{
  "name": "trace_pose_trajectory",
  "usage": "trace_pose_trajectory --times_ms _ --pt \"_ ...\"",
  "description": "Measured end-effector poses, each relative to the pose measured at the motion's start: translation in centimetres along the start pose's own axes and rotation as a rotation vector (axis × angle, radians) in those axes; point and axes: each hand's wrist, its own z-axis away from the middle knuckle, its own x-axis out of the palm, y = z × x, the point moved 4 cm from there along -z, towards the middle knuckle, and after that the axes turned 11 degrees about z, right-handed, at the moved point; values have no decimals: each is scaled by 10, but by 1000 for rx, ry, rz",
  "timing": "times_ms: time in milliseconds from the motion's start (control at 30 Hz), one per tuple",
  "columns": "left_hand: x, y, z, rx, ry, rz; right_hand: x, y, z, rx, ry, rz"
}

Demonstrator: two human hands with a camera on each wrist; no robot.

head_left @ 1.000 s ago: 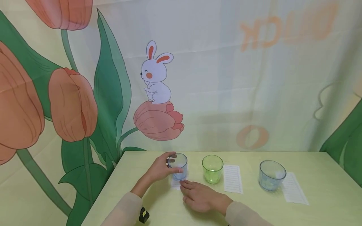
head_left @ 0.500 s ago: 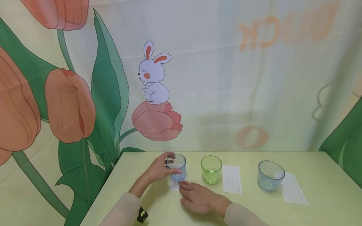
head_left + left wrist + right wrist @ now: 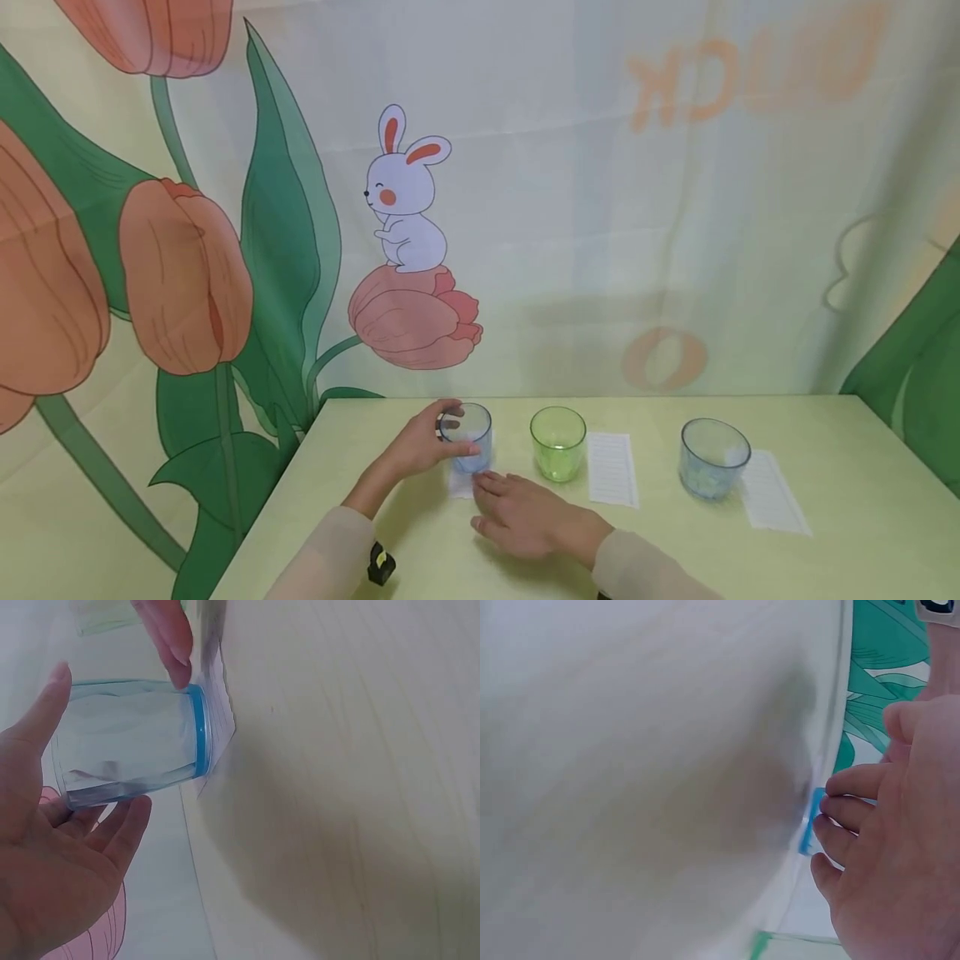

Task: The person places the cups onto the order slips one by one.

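Note:
My left hand (image 3: 422,443) grips a clear blue drinking glass (image 3: 480,429) from its left side, thumb in front and fingers round the back. In the left wrist view the glass (image 3: 127,731) stands with its thick blue base over a white paper slip (image 3: 220,720). Fairly straight and together, the fingers of my right hand (image 3: 523,518) point at the foot of the glass, fingertips right by the paper. From the right wrist, the hand (image 3: 904,825) hides most of the glass, and a bit of the blue base (image 3: 808,838) shows past the fingertips.
To the right stands a green glass (image 3: 558,454), with a lined paper slip (image 3: 612,471) beside it. Farther right are another blue glass (image 3: 712,462) and its paper slip (image 3: 776,493). A printed curtain (image 3: 555,208) hangs behind the table (image 3: 862,542). A small black object (image 3: 381,564) shows by the left sleeve.
Both hands keep almost the same position at the glass and paper. The head view has shifted slightly.

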Motion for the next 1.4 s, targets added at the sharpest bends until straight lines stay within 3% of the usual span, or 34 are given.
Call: trace_pose_trajectory --times_ms 200,333,633,1000,1200,1400 --pt "-2 3 1 -17 29 -14 -19 5 11 20 12 -30" --pt "-8 10 4 17 63 -32 -33 9 23 19 37 -59" --pt "-10 53 17 95 62 -109 -74 15 58 -7 144 -76" --pt "8 109 38 201 -32 -171 -95 47 103 40 307 18" --pt "19 126 46 262 -66 -193 -97 53 117 58 331 42" --pt "40 135 50 308 -92 -192 -92 62 137 102 362 58"
